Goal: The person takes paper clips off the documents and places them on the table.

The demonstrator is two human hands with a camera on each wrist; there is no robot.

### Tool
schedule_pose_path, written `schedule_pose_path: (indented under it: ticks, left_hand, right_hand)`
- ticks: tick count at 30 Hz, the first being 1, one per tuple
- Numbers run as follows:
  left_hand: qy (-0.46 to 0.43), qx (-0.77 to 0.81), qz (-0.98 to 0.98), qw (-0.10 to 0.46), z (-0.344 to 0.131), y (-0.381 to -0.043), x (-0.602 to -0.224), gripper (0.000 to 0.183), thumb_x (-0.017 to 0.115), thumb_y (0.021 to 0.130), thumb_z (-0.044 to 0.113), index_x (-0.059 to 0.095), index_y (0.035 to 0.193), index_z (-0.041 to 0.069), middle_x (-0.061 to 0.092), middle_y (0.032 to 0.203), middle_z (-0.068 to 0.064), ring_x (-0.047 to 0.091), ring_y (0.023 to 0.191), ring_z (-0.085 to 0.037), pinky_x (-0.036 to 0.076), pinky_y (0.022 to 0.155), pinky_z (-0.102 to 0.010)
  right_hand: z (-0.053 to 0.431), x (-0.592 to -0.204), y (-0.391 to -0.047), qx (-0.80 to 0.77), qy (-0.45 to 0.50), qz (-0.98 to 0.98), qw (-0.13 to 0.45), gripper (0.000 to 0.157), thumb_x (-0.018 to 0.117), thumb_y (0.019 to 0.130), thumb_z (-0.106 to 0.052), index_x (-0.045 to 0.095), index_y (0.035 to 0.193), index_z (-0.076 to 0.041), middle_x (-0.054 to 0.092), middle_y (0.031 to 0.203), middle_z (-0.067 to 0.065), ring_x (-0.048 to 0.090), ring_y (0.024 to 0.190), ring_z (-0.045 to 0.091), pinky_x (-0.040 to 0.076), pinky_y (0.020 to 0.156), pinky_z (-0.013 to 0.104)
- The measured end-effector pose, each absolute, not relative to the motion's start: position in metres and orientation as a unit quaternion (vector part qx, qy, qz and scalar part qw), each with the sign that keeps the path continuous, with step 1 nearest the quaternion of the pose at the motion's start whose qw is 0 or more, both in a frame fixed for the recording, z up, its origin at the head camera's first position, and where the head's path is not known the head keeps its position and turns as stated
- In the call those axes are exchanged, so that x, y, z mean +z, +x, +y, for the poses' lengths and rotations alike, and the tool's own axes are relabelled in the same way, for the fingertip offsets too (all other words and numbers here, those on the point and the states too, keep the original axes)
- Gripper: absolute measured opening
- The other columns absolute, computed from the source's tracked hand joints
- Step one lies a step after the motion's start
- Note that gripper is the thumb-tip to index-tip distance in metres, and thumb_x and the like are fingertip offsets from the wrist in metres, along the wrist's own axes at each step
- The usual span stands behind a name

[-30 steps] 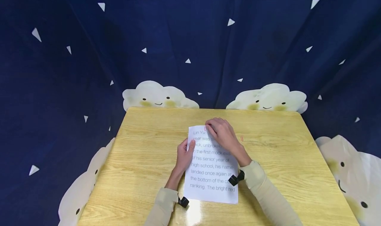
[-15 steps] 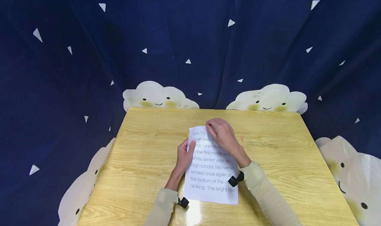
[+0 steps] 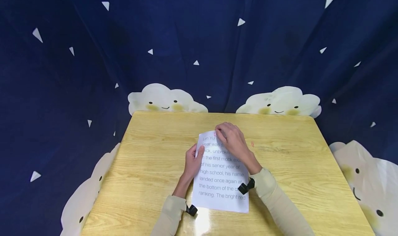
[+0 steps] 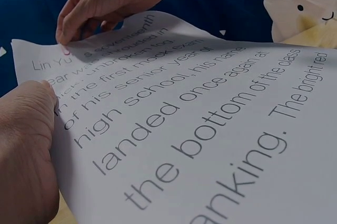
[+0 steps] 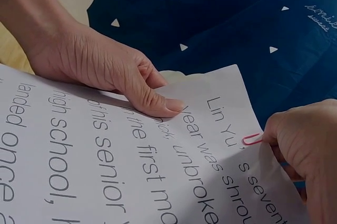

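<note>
A printed sheet of white paper [image 3: 220, 180] is held above the wooden table, its top edge facing away from me. My left hand [image 3: 192, 161] grips its left edge, thumb on the printed side. At the top edge, my right hand [image 3: 231, 139] pinches a red paper clip [image 5: 253, 139]. One looped end of the clip shows over the print; the rest is hidden by the fingertips. In the left wrist view the sheet bows upward near the right hand [image 4: 108, 3]. Whether there is more than one sheet, I cannot tell.
Another red paper clip [image 3: 252, 144] lies on the wooden table [image 3: 295, 167], right of the sheet. A dark blue curtain [image 3: 174, 39] with white triangles and smiling clouds surrounds the table at the back and sides.
Both hands stay nearly in place. The sheet's top left corner has shifted very slightly to the right; the clip remains at the top edge under the right fingertips.
</note>
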State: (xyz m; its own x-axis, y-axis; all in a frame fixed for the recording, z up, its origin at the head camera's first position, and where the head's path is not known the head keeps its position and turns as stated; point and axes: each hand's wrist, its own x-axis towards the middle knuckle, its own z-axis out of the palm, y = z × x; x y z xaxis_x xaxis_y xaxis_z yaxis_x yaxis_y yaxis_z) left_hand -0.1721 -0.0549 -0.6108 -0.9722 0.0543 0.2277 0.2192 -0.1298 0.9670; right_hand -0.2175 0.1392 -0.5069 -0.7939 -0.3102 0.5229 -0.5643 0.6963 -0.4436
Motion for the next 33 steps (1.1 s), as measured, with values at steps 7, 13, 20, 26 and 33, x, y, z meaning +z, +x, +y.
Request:
schedule_pose_path:
  ticks: [7, 13, 20, 26, 33]
  left_hand:
    - [-0.104, -0.739, -0.663, 0.064, -0.054, -0.173, -0.611, 0.03, 0.056, 0.11, 0.022, 0.07, 0.121, -0.002, 0.07, 0.078, -0.017, 0.063, 0.054, -0.013, 0.052, 0.045, -0.027]
    - [-0.105, -0.738, -0.664, 0.062, -0.053, -0.172, -0.608, 0.031, 0.055, 0.11, 0.024, 0.07, 0.12, -0.001, 0.068, 0.076, -0.019, 0.062, 0.053, -0.015, 0.05, 0.044, -0.025]
    - [-0.08, -0.744, -0.661, 0.054, -0.049, -0.165, -0.592, 0.027, 0.053, 0.111, 0.013, 0.069, 0.121, -0.007, 0.066, 0.08, -0.029, 0.061, 0.054, -0.016, 0.048, 0.046, -0.021]
    - [-0.073, -0.743, -0.663, 0.049, -0.049, -0.167, -0.595, 0.026, 0.054, 0.11, 0.013, 0.069, 0.12, -0.006, 0.067, 0.078, -0.026, 0.061, 0.053, -0.015, 0.049, 0.045, -0.021]
    - [-0.087, -0.744, -0.66, 0.048, -0.05, -0.171, -0.607, 0.028, 0.054, 0.11, 0.016, 0.068, 0.125, -0.003, 0.069, 0.081, -0.024, 0.063, 0.054, -0.017, 0.052, 0.045, -0.024]
  right_hand:
    - [0.139, -0.506, -0.217, 0.311, 0.238, -0.896, 0.209, 0.015, 0.062, 0.106, -0.02, 0.074, 0.103, -0.012, 0.073, 0.099, 0.004, 0.068, 0.095, 0.023, 0.053, 0.089, 0.045]
    - [0.139, -0.508, -0.216, 0.317, 0.23, -0.895, 0.212, 0.015, 0.062, 0.105, -0.019, 0.075, 0.102, -0.011, 0.072, 0.099, 0.003, 0.068, 0.092, 0.022, 0.054, 0.087, 0.044]
    - [0.14, -0.507, -0.214, 0.325, 0.222, -0.895, 0.21, 0.016, 0.061, 0.105, -0.02, 0.075, 0.103, -0.013, 0.073, 0.101, 0.002, 0.069, 0.093, 0.022, 0.054, 0.088, 0.045]
    - [0.141, -0.505, -0.213, 0.33, 0.215, -0.896, 0.204, 0.017, 0.061, 0.105, -0.023, 0.075, 0.104, -0.013, 0.073, 0.101, 0.002, 0.07, 0.094, 0.023, 0.054, 0.089, 0.044]
    - [0.14, -0.505, -0.211, 0.34, 0.206, -0.896, 0.198, 0.016, 0.062, 0.105, -0.021, 0.075, 0.104, -0.012, 0.074, 0.099, 0.002, 0.069, 0.089, 0.021, 0.053, 0.083, 0.042]
